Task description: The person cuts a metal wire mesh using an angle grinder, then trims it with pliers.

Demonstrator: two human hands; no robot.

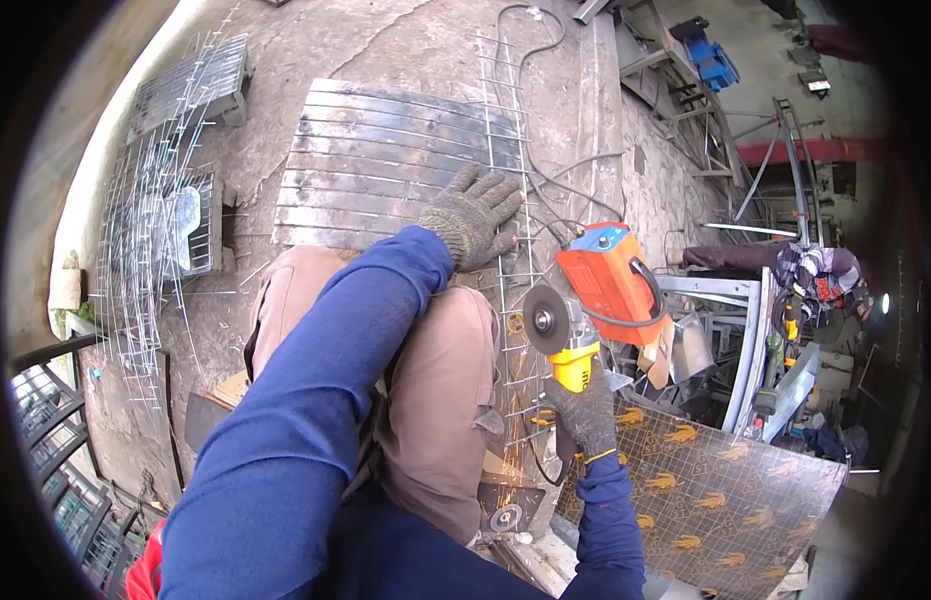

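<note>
My left hand [473, 215], in a grey knitted glove, lies flat with its fingers spread. It rests at the edge of a slatted dark metal panel [371, 150] and touches a long, narrow strip of welded wire mesh [489, 125]. My right hand [586, 412], also gloved, is wrapped round a yellow angle grinder [575, 366]. The grinder's dark disc [546, 318] is over the mesh strip, beside my knee; whether it touches the wire cannot be made out. Orange sparks streak down along the strip below the disc.
An orange welding machine [606, 275] with cables stands right of the grinder. A patterned sheet [706, 490] lies at lower right. Wire mesh pieces [151, 230] are piled at left. Another person [816, 275] bends near metal frames at right. A loose disc [506, 517] lies by my leg.
</note>
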